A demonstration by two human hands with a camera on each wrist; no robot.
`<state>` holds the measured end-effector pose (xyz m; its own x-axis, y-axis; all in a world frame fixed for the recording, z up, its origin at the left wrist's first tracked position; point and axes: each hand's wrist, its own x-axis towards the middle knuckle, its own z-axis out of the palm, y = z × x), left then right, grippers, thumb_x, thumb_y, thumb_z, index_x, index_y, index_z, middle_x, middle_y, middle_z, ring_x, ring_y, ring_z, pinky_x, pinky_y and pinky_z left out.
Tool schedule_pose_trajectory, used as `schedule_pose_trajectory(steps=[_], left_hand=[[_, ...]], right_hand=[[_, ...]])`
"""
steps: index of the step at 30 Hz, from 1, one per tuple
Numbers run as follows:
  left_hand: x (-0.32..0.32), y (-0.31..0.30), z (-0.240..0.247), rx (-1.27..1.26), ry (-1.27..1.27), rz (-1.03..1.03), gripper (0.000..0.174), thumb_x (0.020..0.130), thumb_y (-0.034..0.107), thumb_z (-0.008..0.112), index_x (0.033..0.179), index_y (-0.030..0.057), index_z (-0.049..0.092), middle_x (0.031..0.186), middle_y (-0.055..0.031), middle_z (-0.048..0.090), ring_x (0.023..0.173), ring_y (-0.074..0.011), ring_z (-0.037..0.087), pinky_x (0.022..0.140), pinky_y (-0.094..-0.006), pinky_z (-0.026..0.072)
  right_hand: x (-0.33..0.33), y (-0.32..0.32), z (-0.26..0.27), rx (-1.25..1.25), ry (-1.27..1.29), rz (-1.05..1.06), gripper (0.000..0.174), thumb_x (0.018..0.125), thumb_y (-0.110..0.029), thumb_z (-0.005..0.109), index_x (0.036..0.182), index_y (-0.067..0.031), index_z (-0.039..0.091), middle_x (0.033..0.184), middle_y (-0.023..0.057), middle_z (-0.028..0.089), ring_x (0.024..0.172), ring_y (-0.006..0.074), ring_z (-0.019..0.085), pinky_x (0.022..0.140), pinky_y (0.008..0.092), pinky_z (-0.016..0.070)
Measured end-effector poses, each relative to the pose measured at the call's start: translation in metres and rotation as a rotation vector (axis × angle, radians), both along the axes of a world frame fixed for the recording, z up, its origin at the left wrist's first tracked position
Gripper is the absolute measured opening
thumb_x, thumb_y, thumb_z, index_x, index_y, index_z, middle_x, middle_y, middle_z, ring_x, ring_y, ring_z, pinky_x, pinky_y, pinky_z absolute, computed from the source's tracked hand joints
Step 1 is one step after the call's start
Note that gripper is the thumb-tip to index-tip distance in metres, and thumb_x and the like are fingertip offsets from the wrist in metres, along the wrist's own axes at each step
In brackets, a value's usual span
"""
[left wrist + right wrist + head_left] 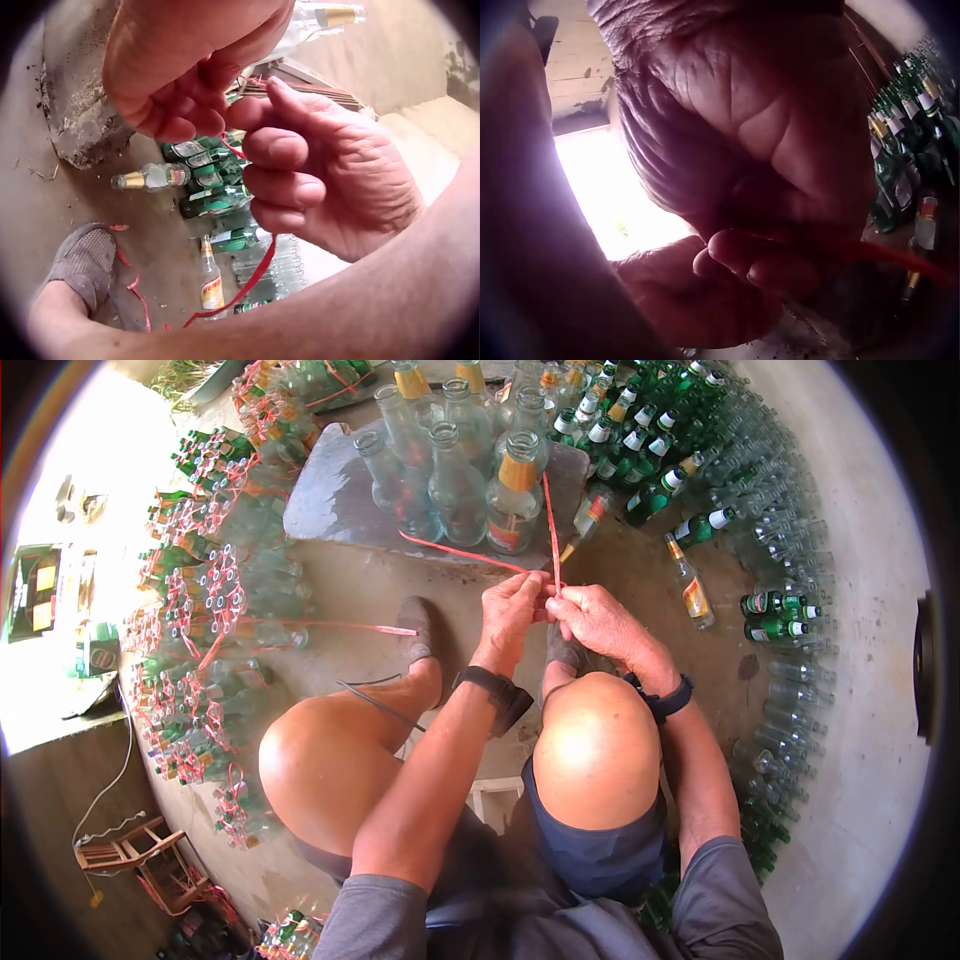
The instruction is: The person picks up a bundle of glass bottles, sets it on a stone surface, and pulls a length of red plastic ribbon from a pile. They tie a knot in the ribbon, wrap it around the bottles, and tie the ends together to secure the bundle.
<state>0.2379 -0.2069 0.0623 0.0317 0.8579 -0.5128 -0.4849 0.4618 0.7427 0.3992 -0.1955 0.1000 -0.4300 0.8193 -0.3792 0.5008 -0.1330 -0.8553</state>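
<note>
Both hands meet over the near edge of a stone slab (325,495). The left hand (510,615) pinches a red strip (460,552) running toward clear bottles (458,495) on the slab. The right hand (605,622) pinches the strip's other length, which rises past a gold-necked bottle (512,500). Their fingertips touch or nearly touch; the exact crossing is hidden. In the left wrist view the right hand (337,165) has curled fingers, with a red tail (259,274) hanging below. The right wrist view shows the right palm (742,120) close up, dark, with the red strip (900,255) beside it.
Bundles of bottles tied with red strips (215,585) stand at the left. Green bottles (640,450) crowd the back right, and clear bottles (790,540) line the wall. A single bottle (692,585) lies on the floor. A small wooden chair (140,850) is at the lower left.
</note>
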Motion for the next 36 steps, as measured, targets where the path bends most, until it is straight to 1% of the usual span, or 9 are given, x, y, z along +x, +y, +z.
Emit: schedule_pose_trajectory(steps=[7,10,13,15,19,22,24,30,36], left_hand=[[0.011,-0.002,0.008,-0.007,-0.021,-0.101,0.025,0.101,0.02,0.06,0.105,-0.0021,0.071,0.085,-0.0074,0.072,0.057,-0.0095,0.057,0.046,-0.0248,0.0429],[0.015,-0.002,0.006,-0.036,-0.092,-0.063,0.025,0.1,0.02,0.06,0.104,-0.0019,0.07,0.085,-0.0075,0.072,0.055,-0.0091,0.056,0.043,-0.0255,0.0421],[0.014,-0.003,0.005,-0.053,-0.097,-0.098,0.029,0.101,0.022,0.059,0.113,-0.0034,0.066,0.09,-0.0074,0.07,0.064,-0.0121,0.061,0.049,-0.0253,0.0448],[0.018,-0.003,-0.003,-0.032,-0.143,-0.027,0.026,0.1,0.021,0.06,0.11,-0.0024,0.067,0.084,-0.0038,0.066,0.063,-0.011,0.059,0.05,-0.0241,0.0443],[0.02,-0.002,-0.014,-0.043,-0.159,-0.009,0.023,0.1,0.019,0.061,0.107,-0.0014,0.068,0.077,0.0004,0.059,0.06,-0.0073,0.053,0.048,-0.0213,0.0395],[0.018,-0.003,-0.009,-0.068,-0.177,-0.044,0.021,0.1,0.019,0.061,0.104,-0.0005,0.069,0.075,0.0026,0.056,0.056,-0.0038,0.045,0.047,-0.0198,0.0333],[0.017,-0.003,-0.006,-0.082,-0.16,-0.031,0.02,0.1,0.019,0.062,0.101,-0.0004,0.069,0.074,0.004,0.054,0.055,-0.0018,0.04,0.046,-0.0196,0.0293],[0.013,0.001,-0.007,-0.075,-0.047,-0.042,0.017,0.097,0.02,0.067,0.103,0.0039,0.069,0.073,0.0045,0.053,0.055,-0.0025,0.04,0.045,-0.0196,0.0283],[0.01,0.006,-0.012,-0.068,-0.039,0.062,0.011,0.095,0.013,0.068,0.105,0.0117,0.066,0.075,0.0059,0.054,0.058,-0.002,0.042,0.046,-0.0193,0.0289]], right_hand=[[0.001,-0.013,-0.009,-0.162,0.058,-0.015,0.03,0.101,-0.022,0.051,0.087,-0.0007,0.067,0.069,-0.0005,0.059,0.064,0.0101,0.056,0.059,0.0277,0.0463],[0.002,-0.015,0.004,-0.283,0.035,-0.045,0.032,0.099,-0.027,0.053,0.088,-0.0024,0.069,0.069,-0.0016,0.059,0.063,0.0091,0.055,0.058,0.0266,0.0452],[0.011,-0.019,-0.006,-0.352,0.098,-0.096,0.036,0.099,-0.036,0.056,0.089,-0.0041,0.07,0.07,-0.0009,0.06,0.065,0.0084,0.056,0.057,0.0251,0.0447],[0.016,-0.02,-0.005,-0.398,-0.011,-0.135,0.039,0.099,-0.042,0.06,0.093,-0.0045,0.07,0.072,0.0005,0.063,0.067,0.0082,0.058,0.059,0.0243,0.046],[0.014,-0.017,-0.018,-0.253,0.192,-0.34,0.04,0.098,-0.043,0.063,0.096,-0.0032,0.069,0.075,0.0015,0.065,0.067,0.008,0.059,0.059,0.0243,0.0477],[0.012,-0.007,-0.026,-0.118,0.199,-0.394,0.03,0.099,-0.028,0.063,0.091,0.0,0.067,0.073,0.0023,0.064,0.063,0.0086,0.06,0.057,0.0264,0.0504],[0.011,-0.003,-0.036,-0.117,0.186,-0.375,0.029,0.1,-0.028,0.063,0.089,-0.0006,0.066,0.071,0.0015,0.063,0.062,0.008,0.058,0.057,0.0261,0.0499],[0.013,-0.003,-0.039,-0.138,0.243,-0.426,0.024,0.098,-0.021,0.062,0.083,-0.0024,0.063,0.066,-0.0017,0.056,0.056,0.0058,0.05,0.05,0.0233,0.0418],[0.023,-0.002,-0.03,-0.386,0.501,-0.522,0.019,0.096,-0.018,0.063,0.084,-0.0025,0.062,0.065,-0.0047,0.048,0.053,0.0042,0.04,0.048,0.0217,0.0341]])
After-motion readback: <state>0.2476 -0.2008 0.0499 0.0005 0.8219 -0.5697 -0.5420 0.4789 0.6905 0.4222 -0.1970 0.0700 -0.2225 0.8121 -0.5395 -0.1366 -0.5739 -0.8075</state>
